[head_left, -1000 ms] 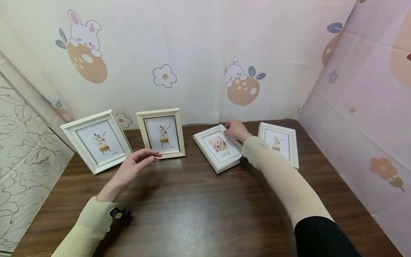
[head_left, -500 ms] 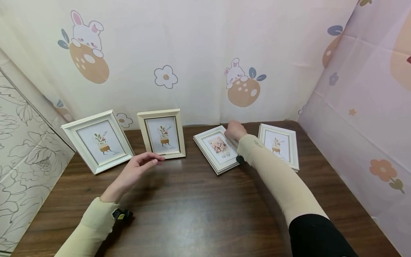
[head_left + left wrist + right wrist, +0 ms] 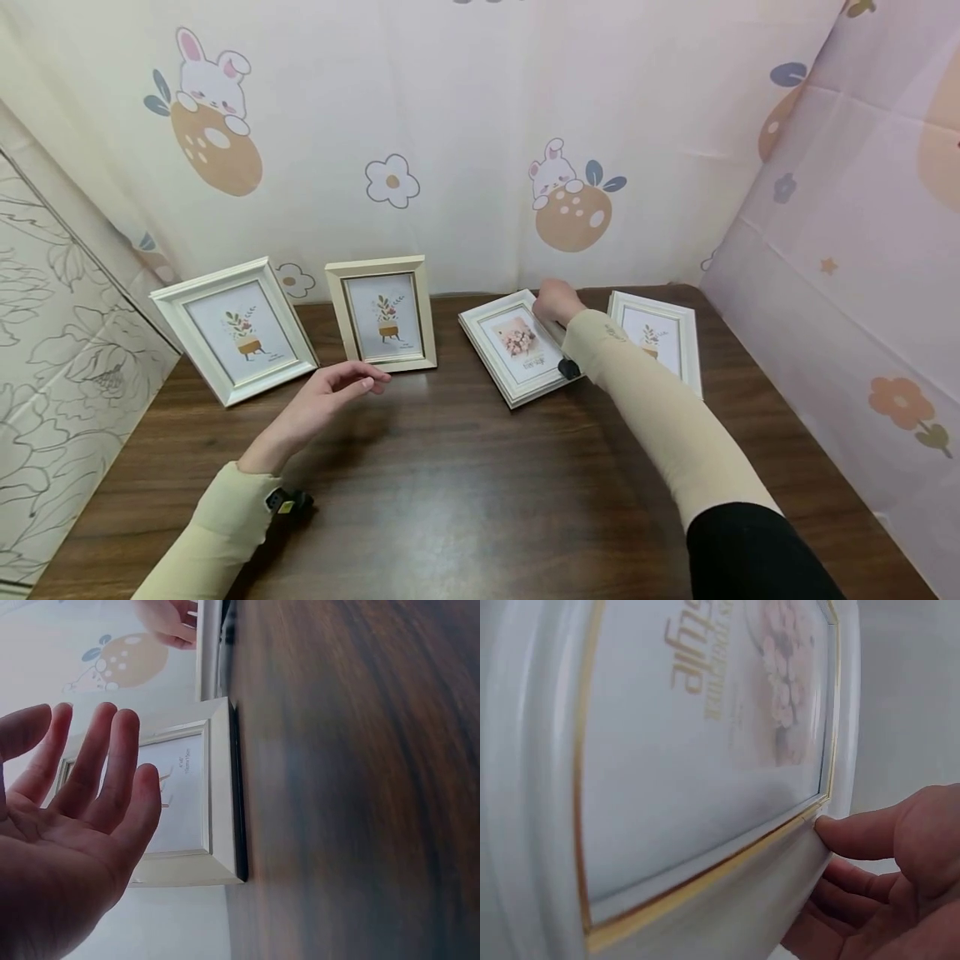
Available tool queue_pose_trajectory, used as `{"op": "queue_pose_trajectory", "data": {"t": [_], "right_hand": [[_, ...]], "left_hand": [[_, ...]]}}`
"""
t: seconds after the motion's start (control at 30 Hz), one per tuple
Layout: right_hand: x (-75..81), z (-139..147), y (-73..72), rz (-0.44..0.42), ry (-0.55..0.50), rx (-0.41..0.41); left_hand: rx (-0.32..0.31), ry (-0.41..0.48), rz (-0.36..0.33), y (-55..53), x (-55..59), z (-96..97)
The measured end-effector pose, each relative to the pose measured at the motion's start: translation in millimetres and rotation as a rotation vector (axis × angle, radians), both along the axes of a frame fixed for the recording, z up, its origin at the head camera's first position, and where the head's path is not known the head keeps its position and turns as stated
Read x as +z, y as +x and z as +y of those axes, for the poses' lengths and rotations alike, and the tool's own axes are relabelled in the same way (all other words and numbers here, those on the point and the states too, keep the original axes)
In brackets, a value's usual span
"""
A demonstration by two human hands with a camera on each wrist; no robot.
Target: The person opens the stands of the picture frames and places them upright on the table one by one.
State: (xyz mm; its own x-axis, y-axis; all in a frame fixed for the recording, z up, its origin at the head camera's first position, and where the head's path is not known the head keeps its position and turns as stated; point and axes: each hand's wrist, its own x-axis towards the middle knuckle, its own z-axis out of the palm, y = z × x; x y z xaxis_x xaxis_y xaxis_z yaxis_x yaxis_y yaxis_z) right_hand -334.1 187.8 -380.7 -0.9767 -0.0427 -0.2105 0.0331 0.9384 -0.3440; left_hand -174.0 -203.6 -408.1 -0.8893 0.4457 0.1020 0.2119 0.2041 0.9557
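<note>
Pinched at its right edge, a white photo frame (image 3: 517, 343) with a pink flower picture lies tilted on the table. My right hand (image 3: 558, 302) holds that edge; in the right wrist view its thumb (image 3: 862, 831) presses the front border and the other fingers go behind. More frame edges show beneath this one. My left hand (image 3: 322, 404) hovers above the tabletop with loose fingers, holding nothing, just before the lower edge of an upright cream photo frame (image 3: 381, 313). In the left wrist view its palm and relaxed fingers (image 3: 120, 772) show before that frame.
At the far left stands a larger white photo frame (image 3: 242, 332), leaning back. Another white frame (image 3: 686, 346) lies at the right, partly behind my right sleeve. A patterned curtain (image 3: 465, 125) hangs behind the brown wooden table (image 3: 465, 500).
The head view has shifted slightly. My right hand's fingers, seen reaching over the frame's edge a second ago, are now tucked out of sight behind it. The frames stay in place.
</note>
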Motion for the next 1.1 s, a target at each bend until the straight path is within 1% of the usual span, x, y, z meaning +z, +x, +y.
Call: {"op": "queue_pose_trajectory", "data": {"t": [0.13,0.17,0.23,0.33,0.37,0.5,0.67,0.8,0.9,1.0,1.1], "right_hand": [[3.6,4,3.2,0.019,-0.062,-0.005],[5.2,5,4.2,0.018,-0.094,-0.009],[9.3,7,7.0,0.017,-0.159,-0.003],[14.6,12,10.9,0.024,-0.215,0.028],[16.5,13,12.5,0.026,-0.226,0.037],[22.0,22,18.8,0.080,-0.212,0.077],[29.3,30,31.2,0.119,-0.280,0.061],[36.6,34,43.8,0.180,-0.341,0.047],[42.9,37,53.6,0.249,-0.369,0.037],[48.1,41,62.6,0.304,-0.396,0.028],[51.1,44,71.1,0.350,-0.425,0.008]], "left_hand": [[-0.030,-0.015,-0.009,0.1,-3.8,-0.2],[-0.034,-0.020,-0.011,0.0,-4.6,-0.3],[-0.043,-0.025,-0.017,-0.2,-5.6,-0.3],[-0.047,-0.050,-0.031,-0.8,-5.7,-0.8],[-0.050,-0.061,-0.037,-1.1,-5.9,-1.0],[-0.064,-0.096,-0.051,-1.6,-5.9,-1.5],[-0.084,-0.087,-0.047,-1.5,-6.5,-2.2],[-0.094,-0.075,-0.050,-1.0,-7.1,-3.1],[-0.100,-0.075,-0.053,-0.9,-7.1,-3.6],[-0.104,-0.086,-0.042,-1.4,-5.5,-4.5],[-0.094,-0.094,-0.029,-2.6,-1.9,-6.0]]}}
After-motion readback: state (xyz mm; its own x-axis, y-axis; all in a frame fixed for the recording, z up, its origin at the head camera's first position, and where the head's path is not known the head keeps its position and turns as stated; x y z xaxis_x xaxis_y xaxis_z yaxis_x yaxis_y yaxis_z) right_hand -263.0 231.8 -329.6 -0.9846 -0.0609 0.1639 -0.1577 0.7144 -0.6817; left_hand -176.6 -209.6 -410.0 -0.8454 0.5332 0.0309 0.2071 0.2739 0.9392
